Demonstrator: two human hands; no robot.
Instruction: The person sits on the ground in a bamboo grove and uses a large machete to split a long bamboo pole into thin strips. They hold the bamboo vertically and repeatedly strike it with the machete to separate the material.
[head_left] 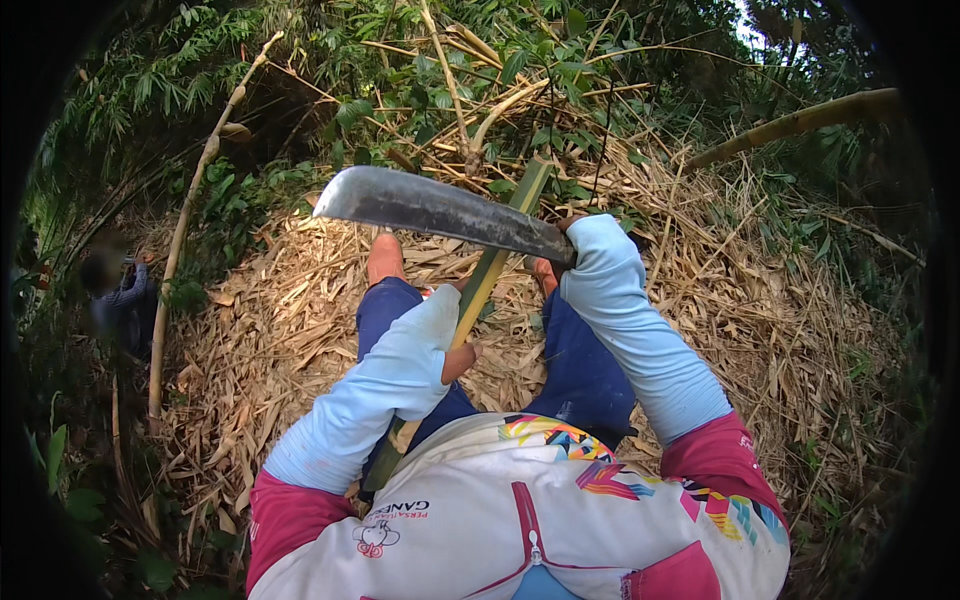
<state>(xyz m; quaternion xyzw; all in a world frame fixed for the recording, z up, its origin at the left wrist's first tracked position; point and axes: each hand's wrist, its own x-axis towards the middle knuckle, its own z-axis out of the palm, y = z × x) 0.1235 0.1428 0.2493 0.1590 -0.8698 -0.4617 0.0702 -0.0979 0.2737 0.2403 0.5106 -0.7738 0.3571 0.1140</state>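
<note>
My right hand (588, 238), partly covered by a light blue sleeve, is closed at the handle end of a machete (430, 207). The handle itself is mostly hidden. Its broad dark blade points left, with a bright worn tip. A long split bamboo strip (484, 284), green on one side and pale yellow on the other, slants from near my waist up and away. My left hand (459, 364) is closed around its middle, the thumb showing below the sleeve. The blade crosses over the strip's upper part; whether they touch I cannot tell.
Dry bamboo leaves (270, 335) cover the ground. My legs in blue trousers (590, 360) are apart around the strip. A thin pole (185, 220) leans at left, with another person (128, 300) beyond it. At right a thick bamboo stem (800, 122) juts in.
</note>
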